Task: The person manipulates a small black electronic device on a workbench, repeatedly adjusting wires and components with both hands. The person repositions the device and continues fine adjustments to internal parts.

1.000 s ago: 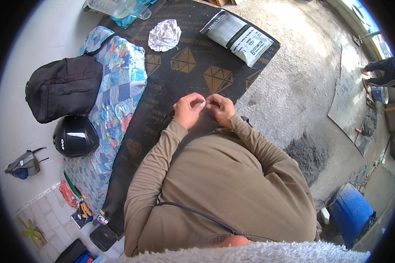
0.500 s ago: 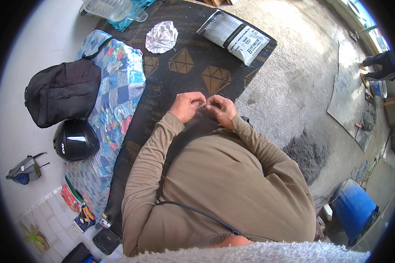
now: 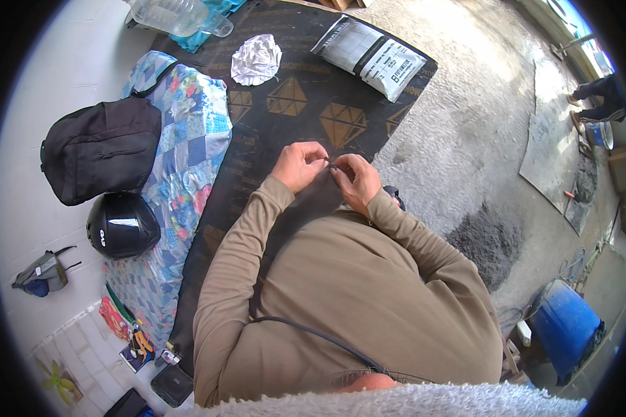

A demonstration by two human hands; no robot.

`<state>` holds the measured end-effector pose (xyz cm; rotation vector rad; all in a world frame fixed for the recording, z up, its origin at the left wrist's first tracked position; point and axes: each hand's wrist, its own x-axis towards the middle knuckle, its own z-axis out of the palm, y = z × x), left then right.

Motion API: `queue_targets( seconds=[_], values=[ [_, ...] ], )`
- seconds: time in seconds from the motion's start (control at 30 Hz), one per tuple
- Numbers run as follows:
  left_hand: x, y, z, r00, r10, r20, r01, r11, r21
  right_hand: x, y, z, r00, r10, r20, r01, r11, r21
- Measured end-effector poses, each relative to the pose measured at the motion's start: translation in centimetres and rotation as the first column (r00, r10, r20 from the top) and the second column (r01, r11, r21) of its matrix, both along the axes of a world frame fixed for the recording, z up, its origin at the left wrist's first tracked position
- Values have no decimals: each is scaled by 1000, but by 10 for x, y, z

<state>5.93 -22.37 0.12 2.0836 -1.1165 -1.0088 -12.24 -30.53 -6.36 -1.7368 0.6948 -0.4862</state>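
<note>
In front of my chest, over the dark printed board [image 3: 295, 125], both hands meet with fingertips almost touching. My left hand [image 3: 300, 167] is closed in a pinch. My right hand [image 3: 356, 182] pinches too, thumb against forefinger. Between them is a small, thin dark piece, too small to name. A dark object with a rounded edge shows partly behind my right wrist. Farther off on the board lie a crumpled white paper [image 3: 256, 60] and a silver-and-black pouch [image 3: 370, 58].
On the left, a black backpack [image 3: 101, 149] and a black helmet [image 3: 123, 225] rest on a patchwork cloth [image 3: 188, 149]. A clear plastic bottle [image 3: 177, 15] lies at the far left. To the right are a dark powder heap [image 3: 490, 243], a blue barrel [image 3: 563, 326] and another person's legs [image 3: 598, 101].
My right hand has turned slightly and shifted a little right and down. The left hand stays nearly in place, still pinching. The fingertips have drawn slightly apart.
</note>
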Motion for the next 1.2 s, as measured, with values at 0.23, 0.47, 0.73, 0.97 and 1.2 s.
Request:
queue_targets(
  seconds=[0.23,0.47,0.73,0.97,1.2],
  values=[
    [11,0,-2,984,-30,-174,26,999,-26,-8,3,28,992,10,-128,-10,1000,-1],
    [14,-5,-3,992,-98,-84,101,994,38,3,9,25,981,95,-170,34,778,627],
    [22,0,-29,898,71,-434,-25,993,113,12,20,30,971,1,-238,168,705,689],
    [17,-4,-22,955,-12,-295,37,996,81,12,33,-12,969,-110,-220,215,812,542],
    [14,-10,-12,985,-148,-88,148,989,-16,12,26,12,939,-150,-308,269,878,395]
  ],
)
